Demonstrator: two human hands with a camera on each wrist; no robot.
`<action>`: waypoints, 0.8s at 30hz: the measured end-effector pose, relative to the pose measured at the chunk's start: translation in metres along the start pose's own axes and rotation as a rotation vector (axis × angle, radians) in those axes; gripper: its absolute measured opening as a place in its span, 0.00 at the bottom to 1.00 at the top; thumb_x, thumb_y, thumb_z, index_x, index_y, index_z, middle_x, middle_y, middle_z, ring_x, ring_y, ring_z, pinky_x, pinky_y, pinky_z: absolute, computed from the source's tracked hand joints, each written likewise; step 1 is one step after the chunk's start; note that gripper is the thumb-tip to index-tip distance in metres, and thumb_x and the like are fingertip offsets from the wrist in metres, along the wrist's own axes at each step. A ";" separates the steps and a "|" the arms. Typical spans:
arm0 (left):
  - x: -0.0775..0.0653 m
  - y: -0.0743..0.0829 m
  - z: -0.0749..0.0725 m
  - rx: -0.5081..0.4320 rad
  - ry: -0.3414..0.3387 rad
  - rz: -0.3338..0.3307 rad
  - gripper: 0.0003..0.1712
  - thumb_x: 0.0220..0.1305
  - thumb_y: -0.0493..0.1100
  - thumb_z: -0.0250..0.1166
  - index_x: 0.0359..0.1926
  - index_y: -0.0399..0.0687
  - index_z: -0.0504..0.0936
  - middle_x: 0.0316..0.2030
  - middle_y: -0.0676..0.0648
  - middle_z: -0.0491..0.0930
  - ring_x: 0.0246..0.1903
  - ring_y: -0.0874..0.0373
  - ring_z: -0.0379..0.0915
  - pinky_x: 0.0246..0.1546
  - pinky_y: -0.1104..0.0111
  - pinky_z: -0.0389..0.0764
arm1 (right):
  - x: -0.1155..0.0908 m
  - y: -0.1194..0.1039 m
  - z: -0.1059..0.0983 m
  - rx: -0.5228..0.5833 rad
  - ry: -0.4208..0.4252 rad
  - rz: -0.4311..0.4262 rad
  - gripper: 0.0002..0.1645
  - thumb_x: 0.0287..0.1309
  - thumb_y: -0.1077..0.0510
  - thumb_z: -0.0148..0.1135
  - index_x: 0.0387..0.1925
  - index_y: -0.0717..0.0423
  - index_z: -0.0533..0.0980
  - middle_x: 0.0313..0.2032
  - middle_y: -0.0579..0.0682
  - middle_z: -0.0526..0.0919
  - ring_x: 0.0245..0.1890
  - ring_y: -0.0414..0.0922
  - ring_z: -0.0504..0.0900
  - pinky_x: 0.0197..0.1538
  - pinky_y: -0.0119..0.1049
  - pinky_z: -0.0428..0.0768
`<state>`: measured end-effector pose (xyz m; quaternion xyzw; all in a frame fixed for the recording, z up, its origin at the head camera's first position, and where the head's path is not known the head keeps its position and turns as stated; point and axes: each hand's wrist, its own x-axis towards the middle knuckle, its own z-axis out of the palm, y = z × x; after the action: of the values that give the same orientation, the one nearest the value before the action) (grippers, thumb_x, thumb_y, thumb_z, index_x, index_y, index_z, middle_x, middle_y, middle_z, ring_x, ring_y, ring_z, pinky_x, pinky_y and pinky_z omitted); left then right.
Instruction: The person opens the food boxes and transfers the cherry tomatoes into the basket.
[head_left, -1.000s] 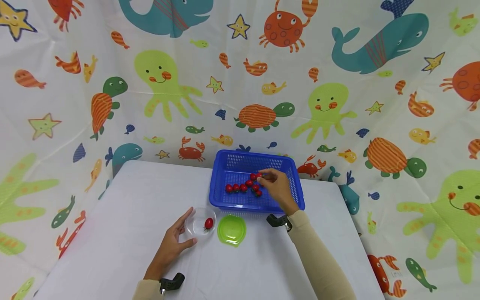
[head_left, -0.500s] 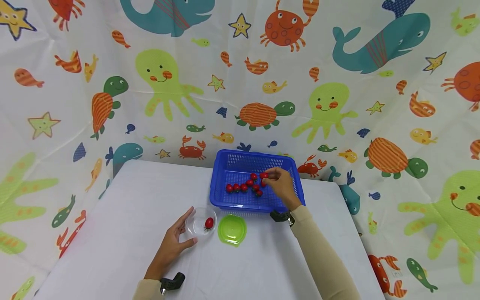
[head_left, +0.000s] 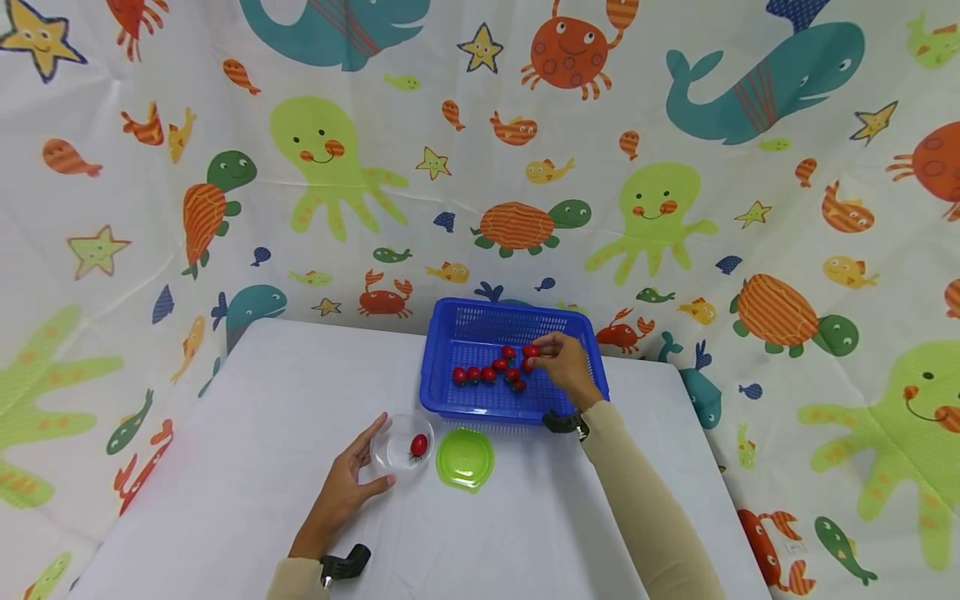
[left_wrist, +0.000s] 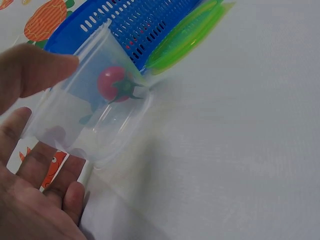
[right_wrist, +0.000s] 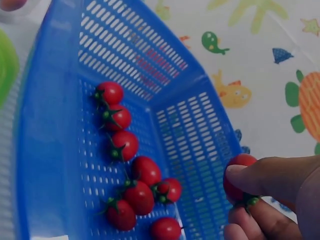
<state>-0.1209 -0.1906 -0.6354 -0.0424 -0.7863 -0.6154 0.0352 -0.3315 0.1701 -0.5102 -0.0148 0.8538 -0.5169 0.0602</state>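
My left hand point(head_left: 341, 493) holds a clear plastic cup point(head_left: 388, 460) by its left side on the table, thumb and fingers spread around it. One red cherry tomato point(head_left: 418, 445) with a green stem lies inside the cup, also visible through its wall in the left wrist view. My right hand point(head_left: 564, 368) is over the right part of a blue plastic basket point(head_left: 480, 412), pinching a cherry tomato point(right_wrist: 237, 176) between thumb and fingers. Several other cherry tomatoes point(right_wrist: 124, 145) lie on the basket floor, stems attached.
A bright green lid point(head_left: 465, 460) lies on the white tabletop point(head_left: 315, 392) between the cup and the basket's front edge. The basket stands at the back of the table, near a wall cloth point(head_left: 420, 208) printed with sea animals.
The right hand has shifted slightly right inside the basket, and the pinched tomato has moved with it. The left hand and the cup stay in place.
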 end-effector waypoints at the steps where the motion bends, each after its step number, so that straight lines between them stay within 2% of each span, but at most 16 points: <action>1: 0.000 0.000 0.000 0.003 0.001 0.001 0.55 0.61 0.40 0.79 0.84 0.59 0.60 0.83 0.48 0.59 0.74 0.89 0.49 0.65 0.86 0.66 | 0.001 0.000 0.000 -0.001 -0.005 0.006 0.18 0.61 0.66 0.75 0.52 0.57 0.83 0.53 0.59 0.90 0.52 0.52 0.87 0.63 0.50 0.85; 8: 0.000 -0.001 -0.001 0.002 0.000 -0.010 0.56 0.61 0.40 0.79 0.84 0.62 0.60 0.84 0.49 0.58 0.74 0.90 0.48 0.65 0.87 0.64 | 0.009 0.005 0.002 -0.013 -0.042 0.033 0.18 0.63 0.70 0.72 0.53 0.58 0.83 0.54 0.61 0.89 0.55 0.54 0.87 0.64 0.51 0.84; 14: 0.000 -0.001 -0.002 -0.019 -0.007 0.000 0.56 0.61 0.39 0.79 0.84 0.61 0.59 0.84 0.47 0.57 0.74 0.89 0.49 0.66 0.88 0.63 | 0.019 0.009 0.006 -0.029 -0.066 0.040 0.18 0.60 0.72 0.73 0.51 0.61 0.84 0.51 0.62 0.90 0.52 0.55 0.88 0.64 0.53 0.82; 24: 0.000 0.000 0.000 -0.042 -0.017 -0.008 0.57 0.60 0.38 0.79 0.84 0.61 0.59 0.84 0.47 0.57 0.74 0.88 0.49 0.67 0.87 0.65 | 0.031 0.014 0.010 -0.039 -0.106 0.087 0.18 0.59 0.72 0.74 0.50 0.62 0.84 0.50 0.62 0.91 0.53 0.56 0.87 0.73 0.59 0.75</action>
<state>-0.1213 -0.1908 -0.6353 -0.0453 -0.7735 -0.6316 0.0251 -0.3606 0.1653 -0.5299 -0.0061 0.8592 -0.4955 0.1277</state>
